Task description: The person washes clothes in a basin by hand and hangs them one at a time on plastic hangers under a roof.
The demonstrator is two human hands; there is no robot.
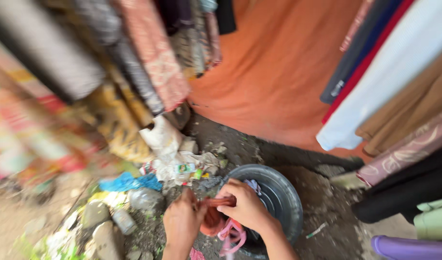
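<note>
A reddish-orange cloth (212,217) was gripped by both hands above the dark round basin (287,202) on the muddy ground. The left hand (182,222) was closed on one end, the right hand (244,204) wrapped around the other. Pink fabric (232,236) hung beneath. Scattered litter (175,168) lay just beside the basin.

Outdoor ground (322,202): bare dirt, stones (98,226), scattered litter (177,166). Backdrop: large orange cloth (278,72). Left: hanging patterned fabrics (134,58), blurred. Right: hanging garments (399,82), white, brown, dark and red. Light: soft daylight.
</note>
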